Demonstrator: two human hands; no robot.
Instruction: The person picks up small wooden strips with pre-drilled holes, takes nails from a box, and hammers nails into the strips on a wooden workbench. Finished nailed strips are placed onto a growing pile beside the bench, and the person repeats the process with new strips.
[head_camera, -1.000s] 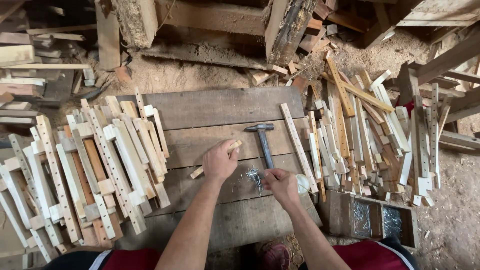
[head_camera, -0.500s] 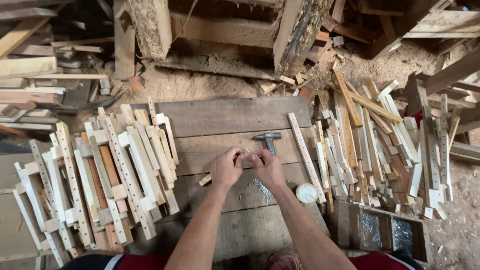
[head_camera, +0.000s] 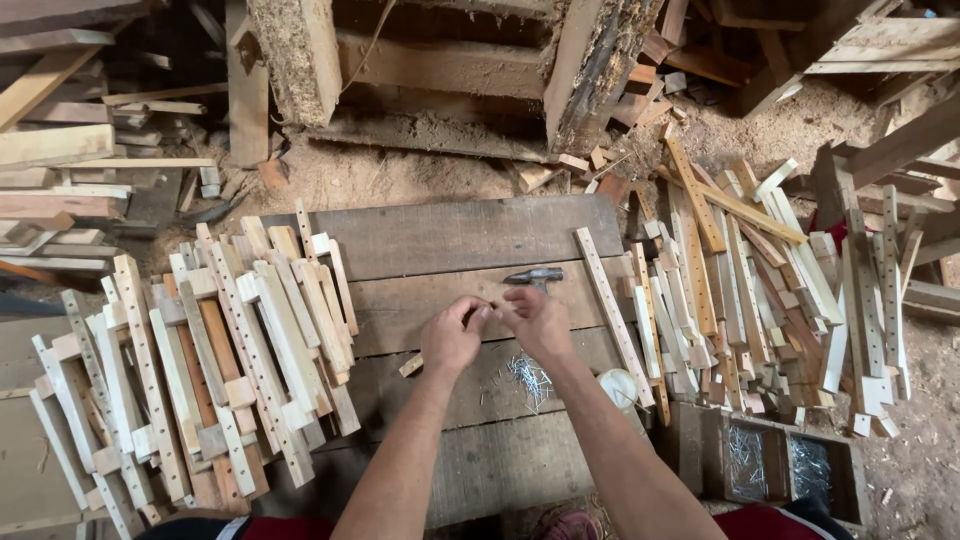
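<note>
While your 2 hands meet over the plank table (head_camera: 440, 235), your left hand (head_camera: 452, 338) and right hand (head_camera: 538, 322) pinch together on something too small to make out. Just behind sits the hammer (head_camera: 534, 276); loose nails (head_camera: 527, 378) lie near your right wrist.

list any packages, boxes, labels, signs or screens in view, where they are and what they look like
No labels, signs or screens show.
Wooden nail box: lower right, past the planks' edge; dark, rectangular, open-topped, two compartments of grey nails.
Small round white container: on the planks beside the right forearm; what it holds cannot be told.
Loose nails lie unpackaged below the right hand, which meets the left hand.
</note>
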